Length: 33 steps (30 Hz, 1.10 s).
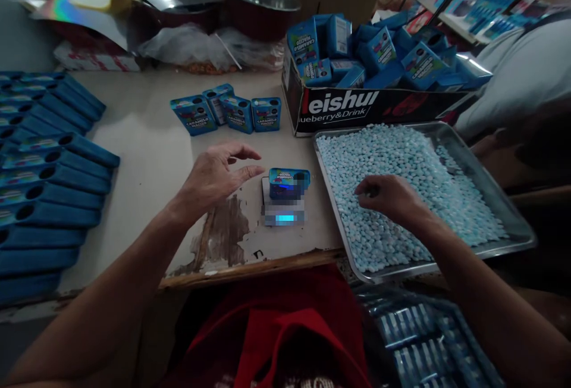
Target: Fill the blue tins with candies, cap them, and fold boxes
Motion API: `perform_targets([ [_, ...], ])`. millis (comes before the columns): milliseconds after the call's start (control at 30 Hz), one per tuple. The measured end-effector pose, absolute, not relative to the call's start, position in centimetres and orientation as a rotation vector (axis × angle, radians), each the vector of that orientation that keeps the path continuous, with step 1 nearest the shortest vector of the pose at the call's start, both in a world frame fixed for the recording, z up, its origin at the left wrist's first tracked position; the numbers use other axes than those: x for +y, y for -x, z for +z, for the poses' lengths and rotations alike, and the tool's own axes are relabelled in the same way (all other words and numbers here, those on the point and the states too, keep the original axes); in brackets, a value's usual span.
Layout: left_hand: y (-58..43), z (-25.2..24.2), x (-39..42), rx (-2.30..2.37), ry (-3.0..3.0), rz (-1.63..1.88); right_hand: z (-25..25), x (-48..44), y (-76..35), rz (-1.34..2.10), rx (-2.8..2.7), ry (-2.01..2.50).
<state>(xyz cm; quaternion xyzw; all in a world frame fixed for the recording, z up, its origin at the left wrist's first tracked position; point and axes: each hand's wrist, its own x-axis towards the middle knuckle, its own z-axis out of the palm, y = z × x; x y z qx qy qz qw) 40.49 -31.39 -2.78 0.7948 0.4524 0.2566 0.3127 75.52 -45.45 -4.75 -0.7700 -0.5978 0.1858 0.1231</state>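
A small blue candy box (289, 182) marked "Caramelo" stands on a small digital scale (285, 209) with a lit display. Just left of the box, my left hand (218, 172) hovers with thumb and fingers apart and nothing between them. Over the metal tray (341, 230) of pale blue candies (388, 245), my right hand (390, 197) has its fingers curled in against the thumb. Whatever that hand may hold is hidden. Several more candy boxes (238, 114) stand behind the scale.
A black carton (379, 105) heaped with blue boxes stands behind the tray. Rows of blue boxes (57, 180) line the left. Metal bowls (259, 7) and plastic bags (191, 46) sit at the back. Another person (530, 72) is at the right, near the tray.
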Motion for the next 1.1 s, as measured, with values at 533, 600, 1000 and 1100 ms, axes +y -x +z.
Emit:
perform_targets([
  [533,-36.8,-4.6,-30.3,1.188,-2.05,0.606,1.1,-38.2,-64.8,0.399,-2.328,1.524],
  [600,-36.8,-4.5,-30.4,1.17,-2.064,0.591,1.3,-38.4,-64.7,0.442,-2.276,1.537],
  [1000,-37.1,-3.0,-31.5,1.165,-2.099,0.637,-2.3,-43.9,-74.9,0.425,-1.786,2.11],
  [1100,-38.3,-2.5,-32.2,1.108,-2.148,0.643,-3.6,-46.1,-76.9,0.32,-1.893,2.23],
])
